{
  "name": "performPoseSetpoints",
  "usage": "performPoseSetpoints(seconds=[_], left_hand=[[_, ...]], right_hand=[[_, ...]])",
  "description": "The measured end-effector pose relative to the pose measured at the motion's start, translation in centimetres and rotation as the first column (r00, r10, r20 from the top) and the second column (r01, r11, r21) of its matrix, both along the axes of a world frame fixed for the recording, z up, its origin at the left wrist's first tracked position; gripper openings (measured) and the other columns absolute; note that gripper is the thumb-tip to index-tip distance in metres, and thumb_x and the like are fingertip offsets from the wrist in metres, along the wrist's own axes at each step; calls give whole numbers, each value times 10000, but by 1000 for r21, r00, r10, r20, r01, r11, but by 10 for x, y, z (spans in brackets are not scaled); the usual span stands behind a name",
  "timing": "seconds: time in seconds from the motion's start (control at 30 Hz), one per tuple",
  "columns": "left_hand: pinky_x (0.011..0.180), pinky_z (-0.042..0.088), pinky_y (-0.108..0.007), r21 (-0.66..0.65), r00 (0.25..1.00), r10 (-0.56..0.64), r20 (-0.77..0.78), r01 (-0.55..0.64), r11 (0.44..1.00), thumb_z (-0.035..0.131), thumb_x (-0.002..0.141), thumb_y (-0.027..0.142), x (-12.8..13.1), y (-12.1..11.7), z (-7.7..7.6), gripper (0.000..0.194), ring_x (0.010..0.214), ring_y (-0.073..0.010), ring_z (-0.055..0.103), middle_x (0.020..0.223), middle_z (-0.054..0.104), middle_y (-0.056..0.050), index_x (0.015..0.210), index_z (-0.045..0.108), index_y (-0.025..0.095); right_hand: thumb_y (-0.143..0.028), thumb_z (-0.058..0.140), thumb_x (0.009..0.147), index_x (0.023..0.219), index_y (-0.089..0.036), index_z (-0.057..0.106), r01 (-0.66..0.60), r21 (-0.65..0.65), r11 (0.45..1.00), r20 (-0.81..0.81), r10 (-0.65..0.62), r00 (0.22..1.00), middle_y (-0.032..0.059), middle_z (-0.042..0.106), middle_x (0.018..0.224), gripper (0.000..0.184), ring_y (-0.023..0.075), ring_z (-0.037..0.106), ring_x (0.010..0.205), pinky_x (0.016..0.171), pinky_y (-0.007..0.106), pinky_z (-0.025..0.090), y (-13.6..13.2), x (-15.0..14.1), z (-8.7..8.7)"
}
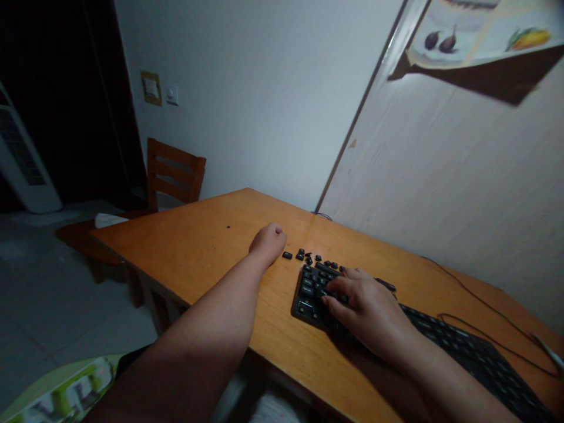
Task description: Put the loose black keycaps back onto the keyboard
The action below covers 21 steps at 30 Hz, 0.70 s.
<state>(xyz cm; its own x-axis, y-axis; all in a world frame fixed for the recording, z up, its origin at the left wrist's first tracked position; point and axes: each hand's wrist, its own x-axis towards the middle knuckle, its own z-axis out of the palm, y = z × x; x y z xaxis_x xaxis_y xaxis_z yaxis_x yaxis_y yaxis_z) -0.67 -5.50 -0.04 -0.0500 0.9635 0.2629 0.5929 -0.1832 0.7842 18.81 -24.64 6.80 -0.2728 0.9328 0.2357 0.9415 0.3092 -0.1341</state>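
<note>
A black computer keyboard (307,289) lies on the wooden table (238,217), stretching to the lower right. At its left end some key positions are bare, with no caps. My right hand (363,294) is over this end, thumb and forefinger pinched close together on a small black keycap (324,292), partly hidden by the fingers. My left hand (268,239) is curled into a fist above the table, left of the keyboard; whatever it may hold is hidden. Several loose black keycaps (300,255) are scattered between the fist and the keyboard's far edge.
A thin dark cable (480,341) runs along the table's right side. Behind the table stand a white wall (247,106) and a pale panel with a fruit picture (484,35). A wooden chair (174,173) is at the far left end. A tiny dark speck (228,227) lies on the tabletop.
</note>
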Motion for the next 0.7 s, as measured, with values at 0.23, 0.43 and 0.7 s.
performPoseSetpoints(seconds=[0.23, 0.43, 0.7], left_hand=[[687, 448, -281, 0, 1000, -8, 6, 8, 1000, 550, 836, 286, -1, 0, -1, 130, 828, -191, 638, 946, 732, -43, 877, 659, 229], [694, 455, -285, 3, 1000, -4, 8, 4, 1000, 550, 841, 284, 0, 0, 0, 135, 832, -194, 645, 955, 735, -52, 890, 661, 224], [711, 459, -289, -8, 1000, -6, 1, 6, 1000, 553, 846, 282, 1, 0, 1, 136, 832, -195, 646, 956, 734, -58, 896, 665, 223]], right_hand=[[-259, 669, 890, 880, -221, 731, -42, -15, 999, -22, 42, 999, 60, 652, 906, 73, 238, 582, 904, 774, 357, 427, -1, -6, -5], [-265, 657, 899, 889, -236, 738, -78, -8, 997, -3, 78, 997, 59, 656, 915, 87, 242, 573, 919, 789, 356, 435, -2, -16, -8], [-261, 606, 924, 830, -223, 719, -65, 10, 998, 141, 63, 988, 63, 646, 861, 152, 250, 556, 869, 755, 372, 425, -6, -29, -7]])
